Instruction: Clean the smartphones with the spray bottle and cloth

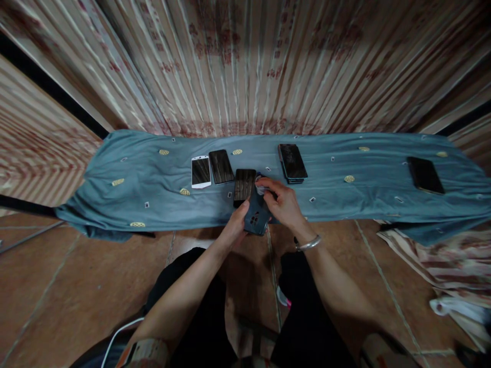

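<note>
Covering a tiled floor, a teal cloth bears phones; both hands' grip holds one phone.

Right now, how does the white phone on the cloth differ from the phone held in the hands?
The white phone lies flat on the blue cloth, screen up, untouched; the held phone is lifted off it, back and camera cluster facing up, between the left hand and right hand. The white phone has a pale frame; the held phone is dark blue-grey. The right hand presses a small white wipe to the held phone only. Both are slim rectangular phones.
</note>
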The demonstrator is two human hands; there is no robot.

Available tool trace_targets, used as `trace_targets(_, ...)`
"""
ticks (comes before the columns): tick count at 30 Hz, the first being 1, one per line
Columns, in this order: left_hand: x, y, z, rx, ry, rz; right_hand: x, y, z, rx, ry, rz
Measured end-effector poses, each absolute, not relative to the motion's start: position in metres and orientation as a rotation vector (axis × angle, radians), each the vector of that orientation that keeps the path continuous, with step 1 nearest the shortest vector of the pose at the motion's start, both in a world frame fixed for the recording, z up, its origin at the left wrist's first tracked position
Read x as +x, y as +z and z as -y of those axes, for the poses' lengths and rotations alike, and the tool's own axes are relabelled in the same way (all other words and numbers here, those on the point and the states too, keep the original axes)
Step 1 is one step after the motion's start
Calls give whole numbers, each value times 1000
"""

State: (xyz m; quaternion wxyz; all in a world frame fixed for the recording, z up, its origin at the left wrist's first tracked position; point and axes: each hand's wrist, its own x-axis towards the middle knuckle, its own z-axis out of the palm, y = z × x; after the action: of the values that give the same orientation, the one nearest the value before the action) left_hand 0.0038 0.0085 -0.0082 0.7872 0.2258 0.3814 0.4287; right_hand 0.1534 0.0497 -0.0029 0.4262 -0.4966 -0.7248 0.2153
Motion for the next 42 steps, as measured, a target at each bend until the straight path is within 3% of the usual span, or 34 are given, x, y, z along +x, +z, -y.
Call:
trace_targets(10, -6, -19, -26, 379, 1080, -864, 121, -8, -20, -1048, 492, 2022)
trace_targets(24, 4, -1, -11, 484, 957, -872, 153, -23, -48, -1292, 11, 1990)
trace_targets(42, -10, -16, -22, 641, 1220, -753, 137, -25, -34, -1337, -59, 2094)
